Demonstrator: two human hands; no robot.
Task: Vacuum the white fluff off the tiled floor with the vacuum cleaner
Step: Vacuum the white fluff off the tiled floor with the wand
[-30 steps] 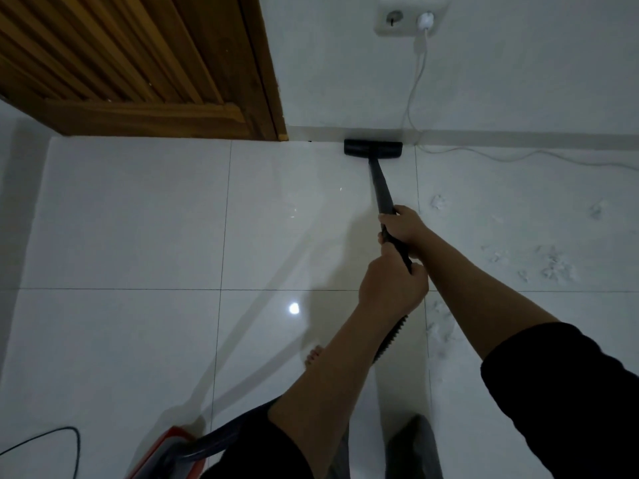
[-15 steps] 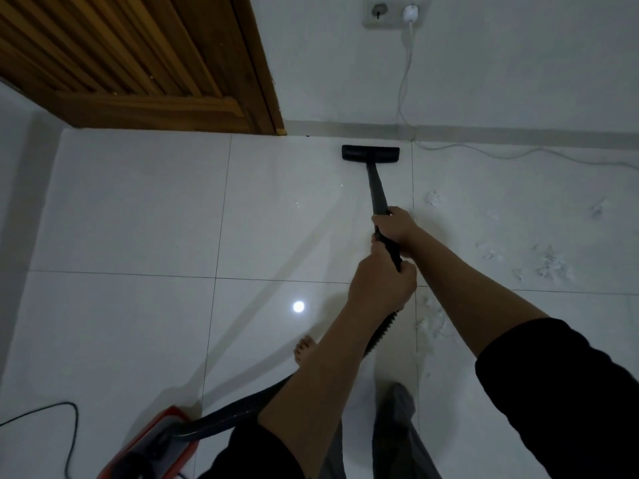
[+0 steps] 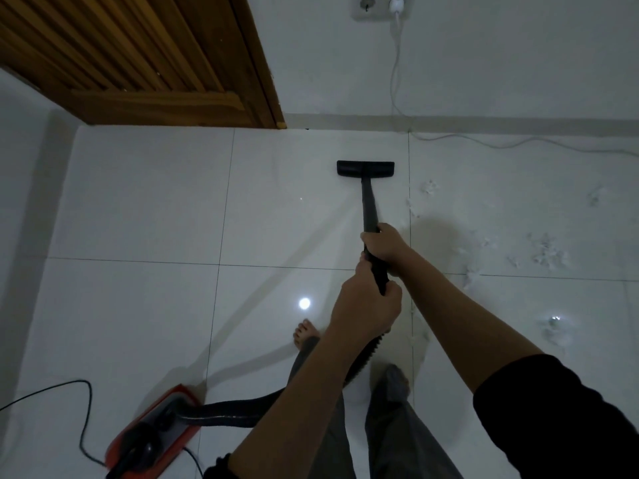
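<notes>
Head view, the only 1 I have. Both hands are on the black wand (image 3: 369, 209): my right hand (image 3: 383, 245) is wrapped around it higher up the tube, my left hand (image 3: 368, 302) is clenched around the grip just below, where the ribbed hose (image 3: 363, 357) starts. The nozzle (image 3: 365, 168) sits flat on the tiled floor (image 3: 145, 202), out ahead of both hands, short of the wall.

Risk first: that nozzle is on clean-looking tile, while the white fluff (image 3: 549, 254) lies off to the right. If I run straight along this lane I judge I miss the lot. A fast sideways sweep could scatter the light tufts rather than catch them. The white cable (image 3: 484, 143) trails along the floor by the wall, so a push too far right could snag it. The red vacuum body (image 3: 152, 433) sits behind me on the left, hose crossing by my bare foot (image 3: 304, 335); a hard tug might trip me.

Fluff versus hands: the nearest tufts lie just right of the wand, the thicker patch well right of my right hand, more specks lower right.
</notes>
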